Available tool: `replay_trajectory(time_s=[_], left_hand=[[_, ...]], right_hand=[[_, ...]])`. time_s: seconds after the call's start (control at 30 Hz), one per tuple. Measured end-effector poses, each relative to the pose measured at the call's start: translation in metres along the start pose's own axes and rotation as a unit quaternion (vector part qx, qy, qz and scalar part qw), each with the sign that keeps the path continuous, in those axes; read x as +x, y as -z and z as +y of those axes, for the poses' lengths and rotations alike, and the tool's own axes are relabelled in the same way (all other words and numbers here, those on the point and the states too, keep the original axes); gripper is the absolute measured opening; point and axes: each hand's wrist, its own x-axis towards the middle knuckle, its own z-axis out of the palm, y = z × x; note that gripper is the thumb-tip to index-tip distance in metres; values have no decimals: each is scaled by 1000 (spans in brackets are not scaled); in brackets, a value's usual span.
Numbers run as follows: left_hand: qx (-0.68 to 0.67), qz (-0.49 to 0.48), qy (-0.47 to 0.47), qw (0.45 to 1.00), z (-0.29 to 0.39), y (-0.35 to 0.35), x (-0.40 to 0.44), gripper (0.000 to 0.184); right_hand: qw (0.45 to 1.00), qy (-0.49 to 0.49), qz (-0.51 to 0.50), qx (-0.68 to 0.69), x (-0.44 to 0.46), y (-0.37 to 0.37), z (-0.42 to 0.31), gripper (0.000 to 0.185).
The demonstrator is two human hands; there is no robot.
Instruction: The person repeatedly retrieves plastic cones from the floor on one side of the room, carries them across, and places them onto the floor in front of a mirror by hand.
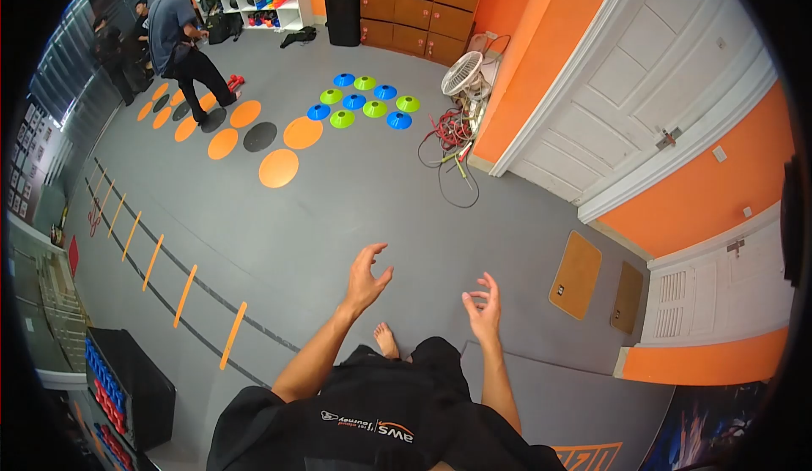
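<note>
My left hand (365, 278) is raised in front of me over the grey floor (338, 217), fingers apart and slightly curled, holding nothing. To its right my right hand (484, 309) is up as well, its fingers bent and spread with nothing in them. Neither hand touches anything. Below them a bare foot (386, 340) shows on the floor. Farther ahead lie several blue marker cones (354, 101) and green marker cones (375, 109) in rows.
Orange floor dots (279, 168) and black dots (260, 137) lead toward a person (173, 40). A ladder marking (186, 295) runs along the left. A fan (462, 73) and tangled ropes (454, 128) stand by the wall. A dumbbell rack (127, 386) is at lower left.
</note>
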Motion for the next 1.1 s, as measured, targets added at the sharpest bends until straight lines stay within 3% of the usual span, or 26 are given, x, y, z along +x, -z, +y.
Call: replay_trajectory(time_s=[0.23,0.43,0.67,0.83,1.1], left_hand=[[14,19,6,1000,-5,-20,93,52],[10,162,53,985,-30,-2,156,49],[24,242,102,964,-59,30,204,48],[8,267,122,956,-113,79,250,48],[27,261,109,959,-156,220,336,49]], right_hand=[[1000,9,-12,-3,125,-2,6,67],[990,79,-114,-4,244,-45,-6,63],[969,120,-217,-24,345,-122,-53,61],[967,129,-220,-33,401,-203,-70,61],[973,125,-194,1,446,-355,-128,61]])
